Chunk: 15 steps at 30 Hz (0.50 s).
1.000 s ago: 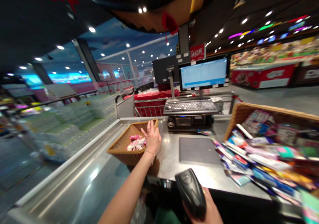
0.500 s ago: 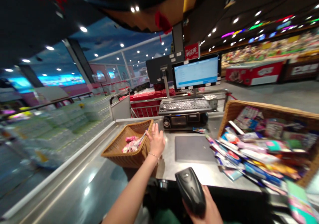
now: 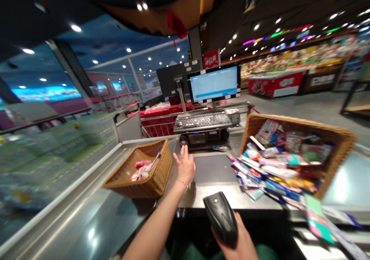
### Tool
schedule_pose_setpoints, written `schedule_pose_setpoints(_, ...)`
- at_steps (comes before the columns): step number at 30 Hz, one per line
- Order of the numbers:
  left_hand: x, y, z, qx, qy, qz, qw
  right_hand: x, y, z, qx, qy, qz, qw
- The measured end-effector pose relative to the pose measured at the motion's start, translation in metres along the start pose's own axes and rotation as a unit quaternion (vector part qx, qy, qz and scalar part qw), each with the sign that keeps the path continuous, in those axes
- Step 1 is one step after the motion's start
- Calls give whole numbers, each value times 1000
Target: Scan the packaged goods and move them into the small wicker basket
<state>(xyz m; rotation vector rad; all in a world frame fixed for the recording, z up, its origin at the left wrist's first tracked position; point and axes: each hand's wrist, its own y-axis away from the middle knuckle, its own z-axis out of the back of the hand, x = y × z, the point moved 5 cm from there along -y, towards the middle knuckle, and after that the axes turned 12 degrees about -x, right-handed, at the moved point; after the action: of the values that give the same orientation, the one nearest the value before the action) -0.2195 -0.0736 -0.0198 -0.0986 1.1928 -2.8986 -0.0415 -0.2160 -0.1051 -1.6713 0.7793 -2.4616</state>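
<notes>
My left hand hovers open over the steel counter, fingers spread, just right of a small wicker basket that holds a few pink packets. It holds nothing. My right hand is at the bottom edge, wrapped round a black barcode scanner that points up toward the counter. A large wicker basket lies tipped on its side at the right, with several colourful packets spilling out onto the counter.
A dark scan pad lies ahead of my left hand. Behind it stand a keyboard, a lit screen and a second monitor. A steel conveyor lane runs along the left. Red shopping baskets and store shelves are beyond.
My left hand has drawn out of the small basket and moved right over the counter, fingers still spread. The camera has swung right. My right hand keeps the scanner in place.
</notes>
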Motion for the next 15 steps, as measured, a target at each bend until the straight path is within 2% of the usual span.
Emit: schedule_pose_setpoints(15,-62,15,-18,29,70,-40,996,-4,-4,17,-17,11,-29,999)
